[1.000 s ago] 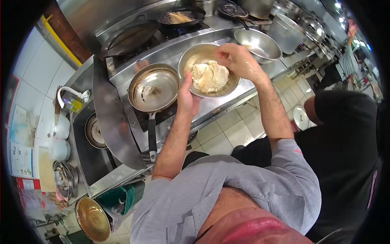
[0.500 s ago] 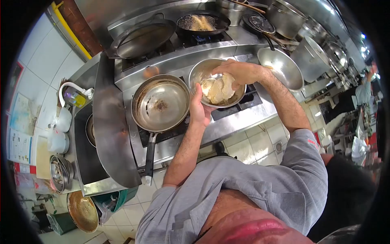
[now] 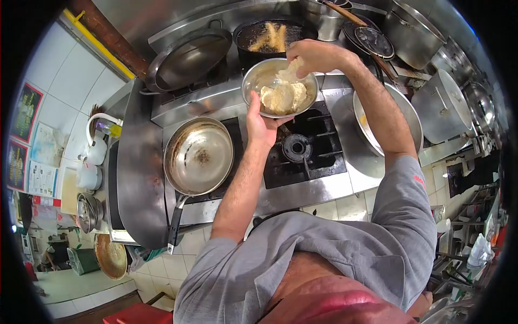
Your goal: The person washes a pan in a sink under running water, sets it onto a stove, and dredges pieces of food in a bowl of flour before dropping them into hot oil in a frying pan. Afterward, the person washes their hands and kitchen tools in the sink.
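My left hand [image 3: 261, 128] grips the near left side of a round metal bowl [image 3: 265, 73], thumb over the rim and fingers underneath. Pale, flour-coated food pieces [image 3: 280, 98] lie in it. My right hand [image 3: 317, 56] is over the bowl's far edge, its fingers pinched around one coated piece [image 3: 292, 69] that hangs above the others. Just beyond the bowl, a dark pan of oil [image 3: 244, 39] holds several golden strips [image 3: 270, 38] frying. Part of that pan's near right side is hidden behind my right hand.
A steel frying pan [image 3: 199, 156] rests on the left near burner, its black handle towards me. A bare burner [image 3: 297, 148] lies below the bowl. A wide wok [image 3: 189, 56] stands back left. At right are a metal basin [image 3: 396, 119] and large pots [image 3: 413, 35].
Both hands and the bowl have moved forward, closer to the frying oil. My right hand has risen from inside the bowl with a coated piece. The view has also shifted.
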Tool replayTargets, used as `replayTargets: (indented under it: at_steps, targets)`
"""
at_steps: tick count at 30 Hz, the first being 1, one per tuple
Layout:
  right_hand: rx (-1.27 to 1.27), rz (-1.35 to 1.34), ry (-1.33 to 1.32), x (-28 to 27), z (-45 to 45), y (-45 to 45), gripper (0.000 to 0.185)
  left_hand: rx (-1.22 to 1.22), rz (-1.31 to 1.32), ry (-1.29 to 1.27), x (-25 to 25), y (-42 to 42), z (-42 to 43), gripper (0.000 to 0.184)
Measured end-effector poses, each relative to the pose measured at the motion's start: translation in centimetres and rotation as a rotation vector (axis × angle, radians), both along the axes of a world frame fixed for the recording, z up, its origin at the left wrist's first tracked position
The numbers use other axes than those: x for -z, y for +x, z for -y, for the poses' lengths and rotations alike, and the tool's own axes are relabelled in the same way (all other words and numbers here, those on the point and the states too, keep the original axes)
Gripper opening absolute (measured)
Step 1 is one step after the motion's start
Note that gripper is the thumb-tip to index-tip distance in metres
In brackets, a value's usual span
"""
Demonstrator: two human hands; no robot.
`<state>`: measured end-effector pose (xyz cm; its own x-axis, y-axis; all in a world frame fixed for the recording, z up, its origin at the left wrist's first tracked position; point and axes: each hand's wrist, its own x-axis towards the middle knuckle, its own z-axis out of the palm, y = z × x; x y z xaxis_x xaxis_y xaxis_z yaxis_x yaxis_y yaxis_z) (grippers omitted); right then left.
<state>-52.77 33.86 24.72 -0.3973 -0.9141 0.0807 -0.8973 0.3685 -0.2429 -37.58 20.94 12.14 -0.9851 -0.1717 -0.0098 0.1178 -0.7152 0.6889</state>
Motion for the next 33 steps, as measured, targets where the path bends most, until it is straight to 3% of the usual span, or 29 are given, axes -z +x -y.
replayTargets:
  at_steps: [5,9,13,15,18,20,23,25,27,29,31,33]
  targets:
    - [-0.009,0.04,-0.089,-1.4,0.1,-5.2,0.031,-0.008,0.025,-0.018,0.8,-2.5,-0.6,0.063]
    - [0.188,-0.033,-0.135,-1.6,0.9,-10.5,0.034,-0.008,0.056,0.012,1.6,-1.8,-1.0,0.059]
    - [0.398,-0.19,-0.185,1.5,2.5,-15.6,0.04,0.008,0.067,0.046,2.2,-0.2,-0.7,0.055]
    - [0.438,-0.171,-0.057,3.5,3.9,-18.9,0.049,-0.012,0.078,0.066,2.4,0.4,-0.5,0.054]
    - [0.448,-0.154,0.047,6.1,5.1,-21.3,0.045,-0.04,0.127,0.074,2.7,1.2,-0.1,0.052]
    - [0.62,-0.204,0.076,8.0,5.8,-21.9,0.033,-0.062,0.158,0.085,2.3,1.4,0.0,0.052]
    - [0.639,-0.419,-0.015,10.1,6.3,-22.3,0.035,-0.064,0.163,0.1,3.1,1.2,0.6,0.052]
    - [0.54,-0.377,-0.192,8.8,6.6,-19.7,0.03,-0.068,0.172,0.049,3.8,0.6,1.0,0.058]
    - [0.207,0.11,-0.335,7.0,6.7,-15.9,0.034,-0.056,0.162,0.051,3.9,0.2,1.2,0.059]
    - [-0.02,0.465,-0.109,5.3,5.1,-7.9,0.043,-0.049,0.143,0.052,3.9,-0.2,1.4,0.059]
    - [-0.267,0.312,0.078,6.1,4.0,-2.6,0.057,-0.014,0.115,0.039,4.2,-0.7,1.5,0.06]
    - [-0.392,0.137,0.013,8.6,2.6,-0.4,0.066,-0.009,0.112,0.052,4.3,-1.0,1.3,0.06]
